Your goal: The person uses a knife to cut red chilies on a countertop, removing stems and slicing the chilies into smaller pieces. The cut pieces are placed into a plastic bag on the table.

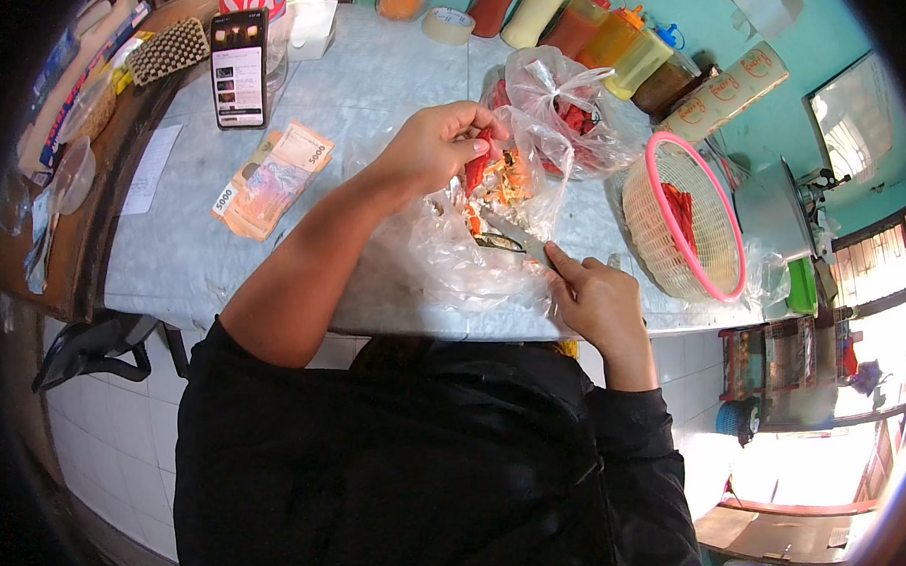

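Note:
My left hand [448, 145] pinches a red chilli pepper [479, 166] above an opened clear plastic bag [452, 268]. Orange and pale chilli scraps [511, 180] lie on that bag. In my right hand [599, 296] is a knife [512, 232], its blade pointing up and left over the scraps, below the chilli. Behind them sits a knotted clear bag of red chillies [567, 118]. To the right, a white plastic basket [649, 231] with a pink rim leans towards me and holds several red chillies [680, 219].
A smartphone [239, 73] stands at the back left, with banknotes [273, 181] before it and a paper sheet [148, 170] beside them. Along the wall are a tape roll [448, 26], squeeze bottles [575, 20] and a printed wrapping roll [731, 90]. The table's front edge [455, 329] lies close to me.

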The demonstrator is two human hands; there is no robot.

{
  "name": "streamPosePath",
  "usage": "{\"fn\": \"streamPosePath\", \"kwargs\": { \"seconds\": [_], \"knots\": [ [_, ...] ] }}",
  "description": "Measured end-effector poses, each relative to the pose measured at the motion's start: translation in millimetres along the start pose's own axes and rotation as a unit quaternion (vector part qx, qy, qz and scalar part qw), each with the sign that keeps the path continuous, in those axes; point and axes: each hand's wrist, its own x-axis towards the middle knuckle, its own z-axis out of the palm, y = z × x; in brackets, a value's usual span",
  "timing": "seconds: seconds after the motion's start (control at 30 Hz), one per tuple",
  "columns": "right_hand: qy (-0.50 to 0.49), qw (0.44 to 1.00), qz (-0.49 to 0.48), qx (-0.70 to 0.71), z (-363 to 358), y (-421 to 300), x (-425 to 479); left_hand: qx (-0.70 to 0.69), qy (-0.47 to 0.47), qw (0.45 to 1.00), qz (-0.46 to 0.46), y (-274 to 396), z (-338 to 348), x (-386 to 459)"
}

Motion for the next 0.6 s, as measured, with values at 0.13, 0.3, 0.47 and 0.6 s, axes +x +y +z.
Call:
{"fn": "streamPosePath", "kwargs": {
  "seconds": [0.13, 0.3, 0.47, 0.6],
  "knots": [
    [-0.03, 0.999, 0.007, -0.008, -3.2, -2.9, 1.4, -0.005, 0.015, 0.999, 0.029, -8.2, -1.4, 2.5],
    [-0.068, 0.998, 0.002, 0.006, -5.1, -2.6, 2.3, -0.042, 0.06, 0.996, 0.043, -1.2, -1.7, -0.4],
    [-0.097, 0.995, 0.008, 0.021, -6.9, -0.3, 2.0, -0.121, 0.124, 0.983, 0.051, 21.0, -11.0, -8.0],
    [-0.086, 0.993, 0.05, 0.065, -11.2, 1.8, -2.3, -0.144, 0.145, 0.978, 0.041, 23.4, -13.1, -10.9]
  ]
}}
